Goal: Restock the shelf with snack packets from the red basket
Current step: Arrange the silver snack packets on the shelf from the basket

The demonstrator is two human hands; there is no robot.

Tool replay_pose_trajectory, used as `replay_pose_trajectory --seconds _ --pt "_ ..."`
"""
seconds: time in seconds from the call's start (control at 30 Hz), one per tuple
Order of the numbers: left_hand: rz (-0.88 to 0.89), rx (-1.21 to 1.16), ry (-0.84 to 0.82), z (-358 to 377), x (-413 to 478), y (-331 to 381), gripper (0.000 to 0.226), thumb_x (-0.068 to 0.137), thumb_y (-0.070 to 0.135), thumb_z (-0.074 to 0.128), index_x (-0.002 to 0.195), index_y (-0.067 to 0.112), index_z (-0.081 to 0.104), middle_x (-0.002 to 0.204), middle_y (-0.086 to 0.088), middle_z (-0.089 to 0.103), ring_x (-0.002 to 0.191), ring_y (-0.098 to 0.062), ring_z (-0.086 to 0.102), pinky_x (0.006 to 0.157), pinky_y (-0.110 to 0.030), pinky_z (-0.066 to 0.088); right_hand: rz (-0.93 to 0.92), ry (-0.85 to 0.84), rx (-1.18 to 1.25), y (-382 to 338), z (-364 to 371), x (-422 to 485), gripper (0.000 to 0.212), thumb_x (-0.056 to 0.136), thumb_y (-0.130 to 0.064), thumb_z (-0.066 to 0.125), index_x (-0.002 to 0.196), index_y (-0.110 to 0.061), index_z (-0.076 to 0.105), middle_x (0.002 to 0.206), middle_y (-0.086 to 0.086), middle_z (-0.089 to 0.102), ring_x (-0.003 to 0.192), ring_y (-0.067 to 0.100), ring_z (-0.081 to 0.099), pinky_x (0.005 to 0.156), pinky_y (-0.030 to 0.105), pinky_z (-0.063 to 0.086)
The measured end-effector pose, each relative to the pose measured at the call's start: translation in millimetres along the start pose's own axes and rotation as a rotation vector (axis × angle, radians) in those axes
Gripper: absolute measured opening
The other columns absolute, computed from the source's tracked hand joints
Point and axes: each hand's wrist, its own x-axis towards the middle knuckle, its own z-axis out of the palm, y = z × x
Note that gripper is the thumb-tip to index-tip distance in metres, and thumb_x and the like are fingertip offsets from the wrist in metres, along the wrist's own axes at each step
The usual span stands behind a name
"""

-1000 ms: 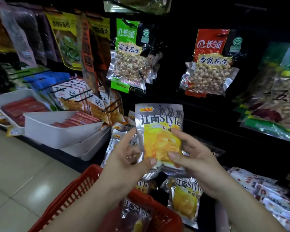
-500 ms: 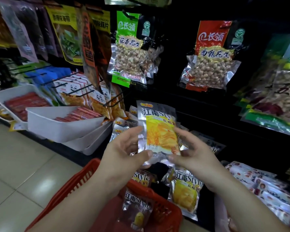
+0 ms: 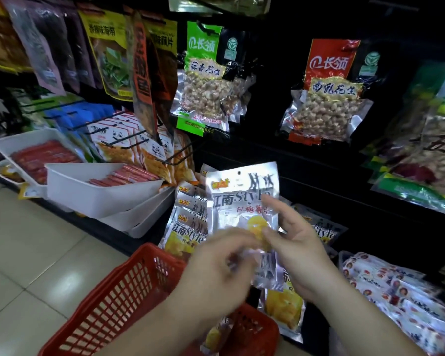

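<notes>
A silver snack packet (image 3: pixel 242 199) with yellow chips printed on it stands upright in front of the dark shelf. My right hand (image 3: pixel 297 247) holds its right edge, with fingers along the side and the thumb on its front. My left hand (image 3: pixel 216 265) is blurred and pinches the packet's lower part. Below my arms sits the red basket (image 3: pixel 118 296), with one more packet (image 3: pixel 216 335) visible inside. Several matching packets (image 3: pixel 188 227) hang on the shelf just left of the held one, and another (image 3: pixel 283 304) hangs below it.
White trays (image 3: pixel 93 191) of red sausages jut out at the left. Peanut bags (image 3: pixel 206 88) hang above, with another peanut bag (image 3: pixel 326 98) to the right. Small white and red packets (image 3: pixel 396 291) lie at the lower right. Beige floor tiles (image 3: pixel 36 253) lie to the left.
The packet has turned to face me squarely and risen a little. My left hand has slid to its lower part and is blurred with motion; the view has dipped slightly.
</notes>
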Motion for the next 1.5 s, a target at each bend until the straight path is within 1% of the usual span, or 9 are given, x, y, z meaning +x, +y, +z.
replay_pose_trajectory --seconds 0.13,0.37,0.47,0.6,0.73,0.87,1.03,1.33,1.5 --pt "-0.276 0.058 0.257 -32 19 -9 0.033 0.086 0.027 0.083 0.112 0.043 0.071 0.117 0.022 0.062 0.109 0.005 0.060 0.085 -0.008 0.047 -0.013 -0.103 -0.028 -1 -9 0 0.072 0.104 0.004 0.055 0.134 -0.060 0.058 0.155 -0.035 0.041 0.139 -0.022 0.033 0.093 0.009 0.048" --pt "-0.479 -0.412 0.166 -47 30 -10 0.048 0.084 0.009 0.085 0.118 0.040 0.073 0.117 0.010 0.075 0.096 -0.015 0.076 0.073 -0.026 0.063 0.044 -0.181 0.061 -2 -5 -3 0.065 0.096 0.002 0.068 0.134 -0.049 0.064 0.150 -0.012 0.056 0.118 0.026 0.062 0.101 0.061 0.053" --pt "-0.472 -0.469 0.138 -45 30 -7 0.051 0.085 0.003 0.081 0.121 0.038 0.072 0.107 0.002 0.079 0.089 -0.020 0.077 0.073 -0.032 0.062 0.033 -0.190 0.067 -2 -4 -1 0.068 0.091 -0.002 0.076 0.135 -0.052 0.063 0.151 -0.023 0.053 0.144 0.004 0.044 0.111 0.035 0.050" --pt "-0.456 -0.405 0.032 -48 25 -7 0.064 0.088 0.011 0.081 0.137 0.046 0.061 0.117 0.017 0.074 0.098 -0.011 0.074 0.073 -0.019 0.058 0.018 -0.026 0.062 2 -5 2 0.058 0.093 -0.004 0.075 0.132 -0.047 0.066 0.119 -0.017 0.073 0.093 0.016 0.074 0.074 0.035 0.063" --pt "-0.447 -0.260 -0.185 -48 18 -5 0.058 0.081 0.015 0.088 0.125 0.048 0.070 0.126 0.018 0.070 0.111 0.005 0.066 0.083 -0.014 0.056 0.016 0.147 0.009 2 -11 7 0.056 0.088 -0.023 0.082 0.133 -0.051 0.062 0.144 -0.010 0.061 0.132 0.019 0.060 0.107 0.047 0.053" --pt "-0.438 -0.287 0.004 -50 19 -9 0.057 0.080 0.012 0.088 0.127 0.038 0.070 0.115 0.007 0.076 0.103 -0.019 0.073 0.089 -0.034 0.062 0.169 -0.217 0.067 -3 -25 7 0.103 0.061 -0.024 0.102 0.146 -0.052 0.051 0.153 -0.010 0.053 0.127 0.023 0.066 0.100 0.049 0.056" --pt "-0.469 -0.395 -0.131 -55 20 -13 0.081 0.077 0.008 0.090 0.143 0.038 0.056 0.130 0.017 0.069 0.116 -0.012 0.070 0.085 -0.032 0.063 0.160 -0.300 -0.040 -4 -28 0 0.101 0.082 0.014 0.080 0.148 -0.055 0.047 0.151 -0.005 0.052 0.109 0.029 0.075 0.083 0.043 0.064" --pt "-0.162 0.192 -0.153 -28 2 -15 0.078 0.084 0.012 0.076 0.143 0.055 0.047 0.126 0.021 0.061 0.108 -0.008 0.066 0.086 -0.034 0.059 -0.049 -0.114 -0.167 -11 -3 -9 0.053 0.093 -0.033 0.076 0.136 -0.059 0.059 0.159 -0.025 0.038 0.139 -0.006 0.046 0.113 0.042 0.050" --pt "0.172 0.529 -0.322 8 -19 -18 0.068 0.086 0.000 0.053 0.144 0.034 0.050 0.149 0.011 0.049 0.113 -0.020 0.051 0.092 -0.040 0.053 -0.029 -0.114 -0.203 -6 10 -7 0.054 0.097 -0.026 0.074 0.135 -0.060 0.059 0.147 -0.012 0.053 0.127 0.013 0.061 0.105 0.044 0.055"
